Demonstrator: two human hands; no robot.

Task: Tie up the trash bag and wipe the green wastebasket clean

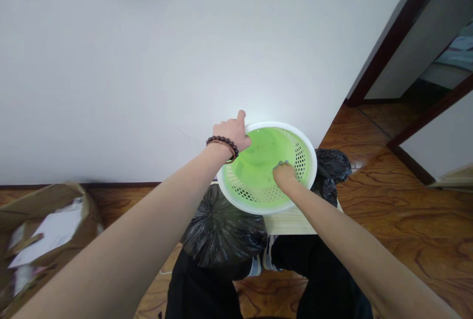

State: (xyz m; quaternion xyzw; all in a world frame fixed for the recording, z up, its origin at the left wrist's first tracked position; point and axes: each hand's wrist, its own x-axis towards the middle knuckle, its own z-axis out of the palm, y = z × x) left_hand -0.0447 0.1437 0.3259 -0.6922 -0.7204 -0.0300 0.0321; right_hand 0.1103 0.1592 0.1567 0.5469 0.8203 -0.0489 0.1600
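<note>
Your two bare forearms come in from the bottom corners, stretched forward over your dark trousers. Your left hand (232, 133), with a brown bead bracelet (222, 142) on the wrist, is curled over the far-left rim of the round white-rimmed green plastic colander basket (306, 151), gripping it. Your right hand (284, 174) is down inside the basket, fingers bent against the perforated wall; can't tell if it's holding anything. The basket sits on a small pale wooden table (291, 223) by the white wall, crumpled black plastic bags (221, 232) either side.
</note>
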